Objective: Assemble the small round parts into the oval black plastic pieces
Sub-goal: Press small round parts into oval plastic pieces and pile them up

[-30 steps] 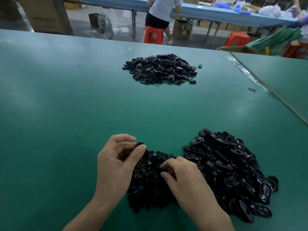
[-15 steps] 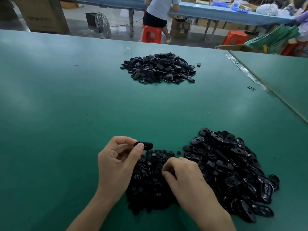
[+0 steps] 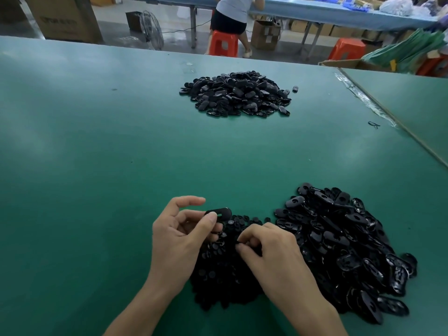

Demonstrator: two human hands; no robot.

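Note:
My left hand (image 3: 179, 236) pinches one oval black plastic piece (image 3: 221, 212) between thumb and fingers, just above the near pile of small round parts (image 3: 223, 270). My right hand (image 3: 271, 253) rests on that pile with its fingertips curled together on the parts; whether they pinch a round part is hidden. A heap of loose oval black pieces (image 3: 344, 243) lies right of my right hand. A second heap of oval pieces (image 3: 236, 94) sits far back on the green table (image 3: 97, 166).
One stray oval piece (image 3: 295, 88) lies beside the far heap. A taped seam (image 3: 363, 100) separates a second green table on the right. Beyond the table edge a person sits on an orange stool (image 3: 223, 43), with a fan (image 3: 150, 27) and cardboard boxes.
My left hand has brought the oval piece up out from behind its fingers, so it now shows flat above the thumb. My right hand has stayed on the round parts, fingers curling tighter.

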